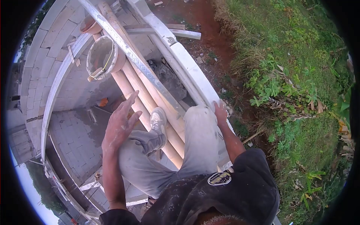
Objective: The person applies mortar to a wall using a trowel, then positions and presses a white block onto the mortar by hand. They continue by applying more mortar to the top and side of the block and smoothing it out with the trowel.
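My left hand [122, 120] is raised above the wooden poles [144, 103], its fingers stretched out and thumb apart, with nothing in it. My right hand [221, 111] rests at the outer edge of the pale block wall [198, 77], next to my right knee; its fingers partly show and look extended. Beyond my left hand stands a mortar-smeared bucket [119, 60] with a wire handle, on the poles. One shoe [158, 120] is set on the poles between my hands. A long metal-faced bar [138, 63] lies slantwise over them.
A second bucket [90, 25] stands farther back. Grey block walls [45, 63] curve round on the left, with a block-lined floor [71, 138] well below the poles. A long pale beam [56, 93] runs along the left. Outside the right wall are red soil [221, 33] and grass [285, 30].
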{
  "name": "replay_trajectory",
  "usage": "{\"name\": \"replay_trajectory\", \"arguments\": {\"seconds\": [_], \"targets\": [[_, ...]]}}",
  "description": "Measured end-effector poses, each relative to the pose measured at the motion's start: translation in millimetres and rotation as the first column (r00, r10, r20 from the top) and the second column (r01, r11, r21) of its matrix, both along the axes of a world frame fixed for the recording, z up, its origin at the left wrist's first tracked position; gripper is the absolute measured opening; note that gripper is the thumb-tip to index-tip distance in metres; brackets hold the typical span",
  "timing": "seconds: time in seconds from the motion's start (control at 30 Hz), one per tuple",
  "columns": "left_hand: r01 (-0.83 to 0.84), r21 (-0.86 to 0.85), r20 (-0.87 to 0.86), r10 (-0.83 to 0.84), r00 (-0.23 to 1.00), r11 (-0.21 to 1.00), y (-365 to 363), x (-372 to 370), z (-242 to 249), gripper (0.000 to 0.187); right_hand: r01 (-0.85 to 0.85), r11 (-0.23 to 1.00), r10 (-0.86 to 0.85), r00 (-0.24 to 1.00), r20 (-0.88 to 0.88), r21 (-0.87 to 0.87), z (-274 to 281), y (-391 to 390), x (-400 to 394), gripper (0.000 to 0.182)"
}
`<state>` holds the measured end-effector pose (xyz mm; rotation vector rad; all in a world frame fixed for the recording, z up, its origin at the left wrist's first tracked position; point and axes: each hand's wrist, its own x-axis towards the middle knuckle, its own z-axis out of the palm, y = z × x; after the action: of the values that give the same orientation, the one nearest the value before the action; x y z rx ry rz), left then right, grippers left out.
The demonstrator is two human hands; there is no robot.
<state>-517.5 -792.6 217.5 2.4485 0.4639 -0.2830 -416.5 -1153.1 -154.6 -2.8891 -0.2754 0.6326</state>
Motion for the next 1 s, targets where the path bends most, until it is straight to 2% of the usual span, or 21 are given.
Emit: {"name": "replay_trajectory", "arguments": {"seconds": [0.07, 0.1, 0.17, 0.23, 0.33, 0.57, 0.63, 0.77, 0.83, 1.0], "targets": [[0.000, -0.005, -0.019, 0.000, 1.000, 1.000, -0.4, 1.4, 1.8, 0.064, 0.006, 0.999, -0.008, 0.999, -0.050, -0.036, 9.2, 1.5, 1.1, 0.063], [0.013, -0.009, -0.022, -0.014, 1.000, 1.000, -0.9, 1.6, 2.3, 0.063, -0.023, 0.999, 0.023, 1.000, 0.016, -0.031, 4.7, -1.2, -1.0, 0.065], [0.019, -0.007, -0.016, -0.019, 1.000, 1.000, -0.8, 2.2, 3.3, 0.063, -0.050, 0.998, 0.051, 0.998, 0.032, -0.036, 2.7, -4.2, 0.9, 0.066], [0.000, -0.078, -0.068, -0.006, 0.998, 0.997, -0.9, 2.8, 4.3, 0.061, -0.078, 0.996, 0.080, 0.996, 0.041, -0.049, 3.3, -6.0, 0.5, 0.066], [0.040, -0.032, -0.072, -0.042, 0.997, 0.999, -1.5, 3.4, 5.3, 0.059, -0.073, 0.996, 0.074, 0.997, 0.011, -0.042, 4.8, -6.1, 1.2, 0.067], [0.011, -0.044, -0.124, -0.017, 0.992, 0.999, -4.9, 5.9, 8.7, 0.057, -0.085, 0.995, 0.085, 0.996, 0.004, -0.055, 0.2, -9.2, 1.7, 0.069], [0.101, 0.078, 0.055, -0.105, 0.993, 0.992, -2.3, 0.1, -1.2, 0.058, -0.090, 0.994, 0.091, 0.996, 0.015, -0.064, 2.6, -9.9, 1.4, 0.070], [0.086, 0.076, 0.059, -0.091, 0.994, 0.993, -3.2, -1.6, 1.1, 0.057, -0.124, 0.991, 0.126, 0.992, 0.032, -0.043, 8.1, -11.8, -1.6, 0.072], [0.035, -0.003, -0.095, -0.035, 0.995, 0.999, -4.7, 1.1, 8.9, 0.056, -0.129, 0.989, 0.132, 0.991, 0.035, -0.069, 4.1, -12.8, -2.2, 0.076], [0.041, 0.022, -0.084, -0.039, 0.996, 0.999, -5.2, 0.7, 7.5, 0.056, -0.147, 0.982, 0.149, 0.989, 0.010, -0.120, 2.3, -12.1, -1.3, 0.078]]}}
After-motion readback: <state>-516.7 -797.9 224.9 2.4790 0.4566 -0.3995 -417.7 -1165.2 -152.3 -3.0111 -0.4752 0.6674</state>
